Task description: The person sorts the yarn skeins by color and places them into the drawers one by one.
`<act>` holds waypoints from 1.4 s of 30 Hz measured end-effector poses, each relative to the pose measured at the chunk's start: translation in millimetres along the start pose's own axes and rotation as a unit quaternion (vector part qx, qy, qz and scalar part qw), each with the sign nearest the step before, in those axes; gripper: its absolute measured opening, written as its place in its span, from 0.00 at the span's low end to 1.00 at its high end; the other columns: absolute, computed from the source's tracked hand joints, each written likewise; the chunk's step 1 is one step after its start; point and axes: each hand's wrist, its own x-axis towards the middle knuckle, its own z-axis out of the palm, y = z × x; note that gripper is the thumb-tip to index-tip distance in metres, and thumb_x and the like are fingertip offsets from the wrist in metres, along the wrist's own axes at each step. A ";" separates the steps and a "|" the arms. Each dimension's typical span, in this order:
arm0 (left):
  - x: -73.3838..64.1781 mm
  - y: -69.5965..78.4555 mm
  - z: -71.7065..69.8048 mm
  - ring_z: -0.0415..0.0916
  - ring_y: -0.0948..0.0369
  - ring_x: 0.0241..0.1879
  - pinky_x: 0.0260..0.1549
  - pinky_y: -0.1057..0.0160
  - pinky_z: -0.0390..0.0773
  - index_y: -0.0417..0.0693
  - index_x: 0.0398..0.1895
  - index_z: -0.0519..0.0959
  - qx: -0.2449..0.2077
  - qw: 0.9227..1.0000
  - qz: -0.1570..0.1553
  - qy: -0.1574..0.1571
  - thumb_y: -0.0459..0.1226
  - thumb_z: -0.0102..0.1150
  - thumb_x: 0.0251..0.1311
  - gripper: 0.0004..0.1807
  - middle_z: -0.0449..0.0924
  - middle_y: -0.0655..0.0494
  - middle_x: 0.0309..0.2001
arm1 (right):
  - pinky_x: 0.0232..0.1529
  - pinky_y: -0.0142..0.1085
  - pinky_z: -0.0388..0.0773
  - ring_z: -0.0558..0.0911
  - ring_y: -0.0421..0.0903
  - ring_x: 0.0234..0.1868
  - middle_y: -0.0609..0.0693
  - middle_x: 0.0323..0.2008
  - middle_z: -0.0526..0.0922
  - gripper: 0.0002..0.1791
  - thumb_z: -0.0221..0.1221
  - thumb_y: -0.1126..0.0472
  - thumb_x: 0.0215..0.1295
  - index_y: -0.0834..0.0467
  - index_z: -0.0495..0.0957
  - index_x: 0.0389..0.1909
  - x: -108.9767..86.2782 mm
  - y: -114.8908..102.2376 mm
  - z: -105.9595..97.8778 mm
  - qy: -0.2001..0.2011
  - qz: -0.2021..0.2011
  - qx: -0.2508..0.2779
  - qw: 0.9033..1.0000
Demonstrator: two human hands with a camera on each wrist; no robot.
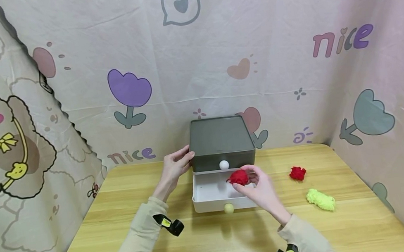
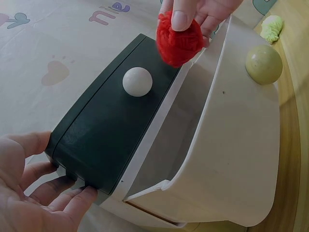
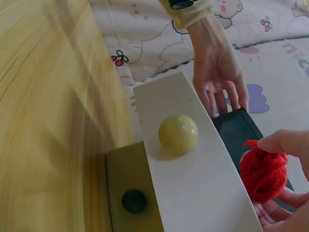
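Note:
My right hand (image 1: 264, 190) pinches a red ball of yarn (image 1: 238, 177) between thumb and fingers, above the pulled-out white drawer (image 1: 211, 205). In the left wrist view the ball of yarn (image 2: 179, 46) hangs by the drawer's opening, and a loose strand shows in the right wrist view. This drawer has a pale yellow round knob (image 3: 178, 134). Above it is a dark green top drawer (image 2: 108, 123) with a white knob (image 2: 137, 81), pushed in. My left hand (image 1: 174, 167) rests its fingers against the left side of the small drawer box (image 1: 219, 134).
Right of the box, a smaller red yarn bundle (image 1: 297, 173) and a neon yellow yarn bundle (image 1: 320, 199) lie on the wooden table (image 1: 122, 218). Under the white drawer, an olive drawer (image 3: 128, 169) with a dark knob (image 3: 134, 201) shows. A printed curtain (image 1: 194, 60) hangs behind.

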 end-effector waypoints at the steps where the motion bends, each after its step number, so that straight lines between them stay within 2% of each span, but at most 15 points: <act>1: 0.0 0.0 0.1 0.71 0.47 0.68 0.64 0.52 0.76 0.44 0.72 0.69 0.000 1.000 0.000 0.000 0.37 0.59 0.71 0.28 0.66 0.42 0.74 | 0.44 0.26 0.83 0.81 0.43 0.41 0.60 0.44 0.85 0.27 0.74 0.69 0.51 0.64 0.77 0.53 0.1 -0.9 1.7 -0.002 -0.004 -0.002 1.000; 7: 0.2 -0.4 0.4 0.71 0.49 0.67 0.64 0.52 0.76 0.45 0.72 0.69 -0.002 1.000 -0.002 0.002 0.37 0.59 0.70 0.28 0.65 0.43 0.74 | 0.45 0.26 0.83 0.82 0.43 0.41 0.58 0.43 0.85 0.26 0.75 0.68 0.50 0.64 0.78 0.51 0.2 -7.8 13.3 -0.013 -0.022 -0.013 1.000; 14: -0.1 -1.0 0.4 0.72 0.47 0.67 0.64 0.52 0.76 0.45 0.72 0.69 0.001 1.000 0.000 0.003 0.37 0.59 0.70 0.28 0.65 0.43 0.74 | 0.46 0.33 0.86 0.82 0.45 0.41 0.55 0.42 0.85 0.27 0.76 0.65 0.49 0.62 0.80 0.51 -0.1 -16.8 27.1 -0.030 -0.028 -0.018 0.999; 20: -0.2 -1.0 0.5 0.71 0.45 0.67 0.63 0.51 0.76 0.45 0.72 0.69 0.005 1.000 0.005 0.002 0.38 0.59 0.70 0.28 0.66 0.42 0.74 | 0.46 0.32 0.86 0.83 0.45 0.41 0.53 0.43 0.85 0.28 0.77 0.62 0.49 0.61 0.80 0.52 1.0 -20.6 36.9 -0.038 -0.040 -0.034 0.998; 25: -0.2 -1.2 0.2 0.71 0.45 0.68 0.63 0.51 0.76 0.45 0.72 0.69 0.004 1.000 0.005 0.001 0.38 0.59 0.70 0.28 0.66 0.42 0.74 | 0.44 0.32 0.86 0.85 0.46 0.41 0.53 0.41 0.86 0.27 0.77 0.63 0.48 0.61 0.80 0.51 1.4 -20.6 42.6 -0.039 -0.051 -0.027 0.998; 28: 0.0 -1.3 0.0 0.71 0.45 0.68 0.64 0.51 0.76 0.45 0.72 0.69 0.004 1.000 0.004 0.001 0.38 0.59 0.70 0.28 0.66 0.42 0.74 | 0.44 0.33 0.87 0.86 0.48 0.40 0.55 0.42 0.87 0.26 0.77 0.64 0.49 0.61 0.80 0.51 1.3 -19.7 44.2 -0.038 -0.056 -0.016 0.998; 35: 0.2 -0.9 0.6 0.74 0.49 0.65 0.63 0.51 0.76 0.45 0.72 0.70 0.000 1.000 0.002 0.003 0.38 0.59 0.70 0.28 0.67 0.43 0.73 | 0.45 0.38 0.88 0.85 0.62 0.40 0.65 0.49 0.84 0.26 0.75 0.68 0.51 0.70 0.79 0.51 1.3 -15.8 44.6 -0.038 -0.088 0.018 0.995; 42: -0.1 -0.1 1.1 0.74 0.49 0.65 0.63 0.51 0.76 0.45 0.72 0.69 -0.001 1.000 0.000 0.004 0.38 0.59 0.70 0.28 0.67 0.42 0.73 | 0.46 0.38 0.87 0.84 0.63 0.40 0.66 0.48 0.84 0.25 0.75 0.69 0.51 0.69 0.79 0.51 0.3 -13.7 42.0 -0.039 -0.078 0.028 0.996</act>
